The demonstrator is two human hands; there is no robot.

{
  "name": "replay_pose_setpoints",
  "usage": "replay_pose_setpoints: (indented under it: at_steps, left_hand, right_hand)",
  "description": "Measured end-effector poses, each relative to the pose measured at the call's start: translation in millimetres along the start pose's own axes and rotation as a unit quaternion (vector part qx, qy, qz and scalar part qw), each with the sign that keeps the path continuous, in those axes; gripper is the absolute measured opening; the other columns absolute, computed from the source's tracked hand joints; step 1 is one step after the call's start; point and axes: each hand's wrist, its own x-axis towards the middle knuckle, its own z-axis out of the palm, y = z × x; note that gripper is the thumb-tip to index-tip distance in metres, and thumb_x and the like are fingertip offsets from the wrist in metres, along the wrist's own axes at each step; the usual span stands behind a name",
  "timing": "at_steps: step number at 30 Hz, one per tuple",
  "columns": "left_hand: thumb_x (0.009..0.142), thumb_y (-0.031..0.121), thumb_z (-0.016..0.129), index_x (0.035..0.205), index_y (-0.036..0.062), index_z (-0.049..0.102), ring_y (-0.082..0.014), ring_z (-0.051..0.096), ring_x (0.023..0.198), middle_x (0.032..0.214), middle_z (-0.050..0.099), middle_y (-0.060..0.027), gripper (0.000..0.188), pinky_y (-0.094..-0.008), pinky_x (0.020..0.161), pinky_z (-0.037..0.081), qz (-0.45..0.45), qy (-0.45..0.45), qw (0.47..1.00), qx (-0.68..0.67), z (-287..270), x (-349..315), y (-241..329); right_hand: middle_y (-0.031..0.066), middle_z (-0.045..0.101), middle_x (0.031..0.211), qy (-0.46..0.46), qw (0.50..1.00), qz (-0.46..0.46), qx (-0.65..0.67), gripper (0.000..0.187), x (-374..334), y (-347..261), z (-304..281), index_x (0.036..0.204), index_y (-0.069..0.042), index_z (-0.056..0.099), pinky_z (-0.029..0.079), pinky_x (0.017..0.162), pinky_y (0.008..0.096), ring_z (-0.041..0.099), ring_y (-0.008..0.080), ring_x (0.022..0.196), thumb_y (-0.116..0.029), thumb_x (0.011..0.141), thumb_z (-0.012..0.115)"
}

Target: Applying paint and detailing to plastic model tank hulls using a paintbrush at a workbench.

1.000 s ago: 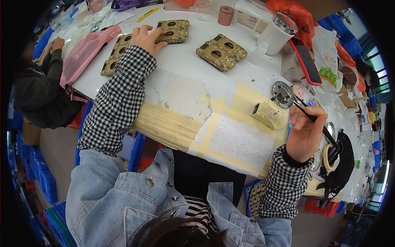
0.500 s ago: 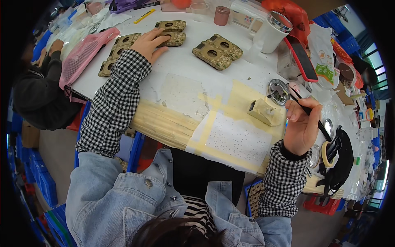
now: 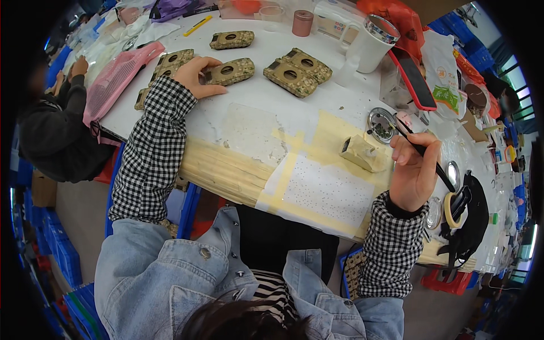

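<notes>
Camouflage hull point(image 3: 242, 69), now apart from its twin point(image 3: 242, 39), left hand point(image 3: 194, 77) around one end, right hand point(image 3: 415, 173) around tweezers point(image 3: 420, 148).

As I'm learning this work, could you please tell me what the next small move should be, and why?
Perhaps slide the camouflage hull nearer the metal dish: the left hand grips its end, while the right hand holds black tweezers by the dish, away from the hull.
</notes>
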Motion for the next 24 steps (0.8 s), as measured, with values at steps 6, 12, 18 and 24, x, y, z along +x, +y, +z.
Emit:
replay_pose_setpoints:
  at_steps: [6, 12, 18, 24]
  left_hand:
    - [0.071, 0.029, 0.074, 0.116, 0.0016, 0.052, -0.0195, 0.054, 0.101, 0.112, 0.056, -0.0116, 0.057, -0.0305, 0.089, 0.044, 0.011, 0.043, 0.948, -0.316, -10.9, 7.4, 14.7]
    - [0.082, 0.015, 0.063, 0.115, 0.0033, 0.051, -0.0221, 0.052, 0.106, 0.112, 0.056, -0.0111, 0.037, -0.0393, 0.096, 0.043, 0.145, -0.032, 0.68, -0.718, -11.3, 34.4, 103.8]
    - [0.089, 0.017, 0.05, 0.124, 0.0037, 0.042, -0.0234, 0.051, 0.111, 0.122, 0.05, -0.0133, 0.038, -0.0367, 0.097, 0.043, 0.14, -0.138, 0.559, -0.806, 30.5, 44.8, 161.3]
    - [0.091, 0.027, 0.047, 0.132, 0.0048, 0.033, -0.0227, 0.05, 0.113, 0.123, 0.049, -0.0134, 0.048, -0.0375, 0.096, 0.042, 0.021, -0.176, 0.58, -0.795, 43.9, 17.0, 171.0]
  right_hand:
    - [0.0045, 0.05, 0.059, 0.001, 1.0, -0.003, 0.001, 0.04, -0.2, -0.3, 0.2, 0.091, 0.003, 0.053, 0.042, 0.072, 0.0321, 0.049, 0.0151, 0.06, -0.03, 0.097, 0.032]
    - [0.0033, 0.048, 0.059, 0.001, 1.0, -0.007, 0.0, 0.043, 0.7, -0.9, 1.7, 0.097, 0.0, 0.052, 0.041, 0.073, 0.0334, 0.048, 0.0149, 0.062, -0.035, 0.098, 0.027]
    - [0.0053, 0.05, 0.059, 0.026, 1.0, -0.014, -0.004, 0.047, 1.3, 1.2, 1.5, 0.098, 0.001, 0.052, 0.043, 0.072, 0.0329, 0.051, 0.0167, 0.062, -0.037, 0.098, 0.025]
    - [0.0074, 0.054, 0.061, 0.078, 0.991, -0.029, -0.102, 0.049, -0.5, -2.6, 6.4, 0.1, 0.001, 0.051, 0.043, 0.068, 0.0292, 0.053, 0.0162, 0.062, -0.039, 0.098, 0.023]
